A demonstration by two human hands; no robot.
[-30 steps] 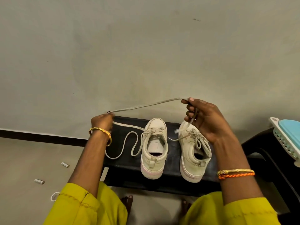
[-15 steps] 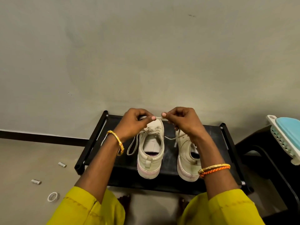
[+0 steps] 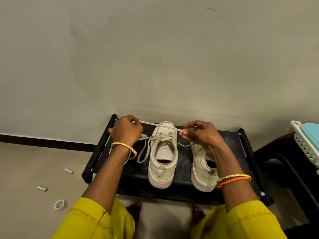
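Note:
Two cream sneakers stand side by side, heels toward me, on a low black rack [image 3: 183, 171]. A cream shoelace [image 3: 160, 125] is stretched taut above the left sneaker [image 3: 163, 163], held doubled between my two hands. My left hand [image 3: 126, 130] pinches one end over the rack's back left corner. My right hand [image 3: 198, 133] pinches the other end above the right sneaker [image 3: 202, 169], whose toe it hides. More lace hangs in a loose loop to the left of the left sneaker.
A grey wall rises right behind the rack. On the floor at the left lie two small metal cylinders [image 3: 69, 171] and a white tape ring [image 3: 59, 204]. A black chair [image 3: 284, 163] with a white and teal basket [image 3: 307, 140] stands at the right.
From a wide stretch, my hands came together over the left sneaker, then drew apart a little. The lace between them is now short and taut.

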